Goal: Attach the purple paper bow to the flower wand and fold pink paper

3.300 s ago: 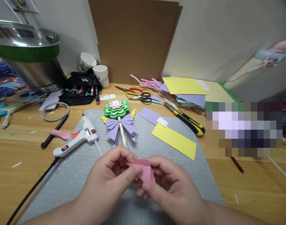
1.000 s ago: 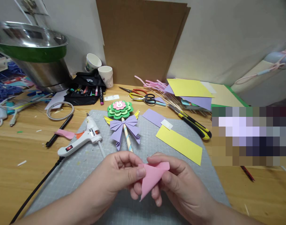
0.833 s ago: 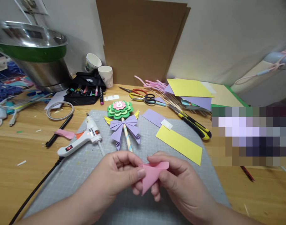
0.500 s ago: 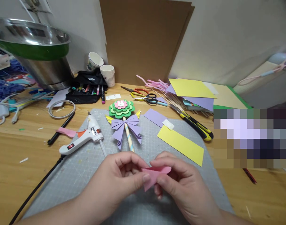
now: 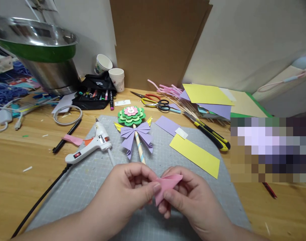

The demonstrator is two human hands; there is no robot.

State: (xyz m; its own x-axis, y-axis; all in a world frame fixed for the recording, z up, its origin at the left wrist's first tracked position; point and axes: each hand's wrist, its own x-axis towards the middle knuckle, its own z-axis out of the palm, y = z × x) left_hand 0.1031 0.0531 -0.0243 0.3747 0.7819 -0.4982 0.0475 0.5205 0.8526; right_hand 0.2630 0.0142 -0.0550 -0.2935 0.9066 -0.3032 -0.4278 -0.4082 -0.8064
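Between both hands is a small folded piece of pink paper [image 5: 165, 185], raised over the grey cutting mat [image 5: 87, 197]. My left hand [image 5: 133, 187] pinches its left corner between thumb and fingers. On the other side, my right hand [image 5: 186, 197] grips it with the thumb in front and fingers behind. Just beyond lies a paper flower wand [image 5: 139, 145] with green layers, a rabbit face, a purple bow and a striped stick. To the left a white hot glue gun [image 5: 92, 147] rests on its side, near a pink paper strip [image 5: 73, 139].
Yellow [image 5: 195, 155] and purple paper strips [image 5: 166, 125] lie on the mat. A utility knife [image 5: 208, 132] and scissors [image 5: 156, 103] are behind them. At the back left stand a metal bowl [image 5: 40, 53], a black marker pouch [image 5: 94, 95] and paper cups [image 5: 117, 80].
My right thumb and fingers have shifted on the pink paper, and its right corner now tilts upward. The left hand keeps its pinch. The view has moved slightly.
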